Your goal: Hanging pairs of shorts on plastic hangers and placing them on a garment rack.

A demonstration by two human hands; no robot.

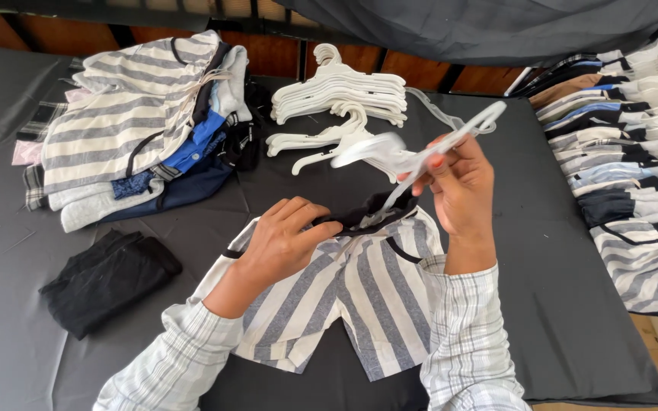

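Observation:
A small grey-and-white striped garment (359, 297) with a black neckband lies flat on the dark table cover (557, 289). My left hand (283, 240) pinches the black neckband and lifts it open. My right hand (462, 186) holds a white plastic hanger (420, 152) tilted, with one arm of it pushed down into the neck opening. The hanger's hook points up to the right.
A heap of white hangers (340, 99) lies behind the garment. A pile of folded striped and blue clothes (142, 125) sits at the left, a folded black cloth (104, 278) in front of it. Clothes on hangers (626, 167) lie overlapped along the right edge.

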